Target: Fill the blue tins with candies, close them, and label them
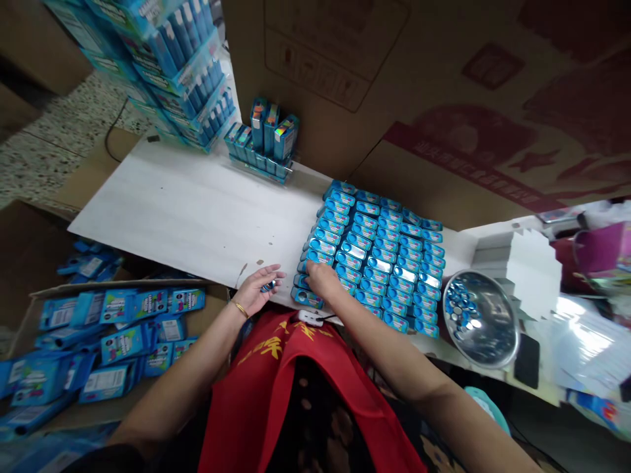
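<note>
Several rows of small blue tins (374, 253) lie packed together on a white board (197, 210). My right hand (320, 276) rests on the tins at the near left corner of that block, fingers bent down onto one. My left hand (259, 289) lies palm up at the board's near edge, fingers curled loosely around small blue round pieces (269, 286). A gold bangle sits on the left wrist.
A metal bowl (480, 322) of blue round pieces stands right of the tins. A cardboard box (113, 341) of blue packets is at lower left. Blue display packs (266, 141) and stacked trays (177, 59) stand at the back. Large cartons (444, 98) wall the far side.
</note>
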A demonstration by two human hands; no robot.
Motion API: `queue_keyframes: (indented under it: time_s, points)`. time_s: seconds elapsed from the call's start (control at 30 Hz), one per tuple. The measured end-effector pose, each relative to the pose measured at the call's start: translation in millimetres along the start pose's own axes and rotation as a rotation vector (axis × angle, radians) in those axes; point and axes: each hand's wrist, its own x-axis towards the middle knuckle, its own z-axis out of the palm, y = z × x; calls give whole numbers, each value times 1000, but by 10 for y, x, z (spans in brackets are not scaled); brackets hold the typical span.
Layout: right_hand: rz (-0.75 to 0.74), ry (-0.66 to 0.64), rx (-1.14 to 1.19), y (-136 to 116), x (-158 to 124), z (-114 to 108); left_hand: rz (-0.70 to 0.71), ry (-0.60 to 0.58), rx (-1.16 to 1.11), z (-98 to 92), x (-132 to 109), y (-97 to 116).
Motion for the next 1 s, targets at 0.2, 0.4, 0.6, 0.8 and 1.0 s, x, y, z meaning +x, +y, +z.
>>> queue_keyframes:
  time_s: [0.2, 0.4, 0.6, 0.8, 1.0]
  points:
    - [75, -18, -129, -108, 92, 16, 12, -64, -96, 71, 13, 45]
    - [-105, 109, 128, -106, -103, -39, -40, -108, -118, 151, 6, 28]
    - [-371, 148, 359, -182, -202, 5, -111, -112, -136, 232, -73, -48]
    - [-151, 81, 226, 33, -351, 204, -73, 22, -38, 6, -156, -49]
    - [13, -16, -50, -241, -235, 287, -20, 75, -25, 31, -148, -8]
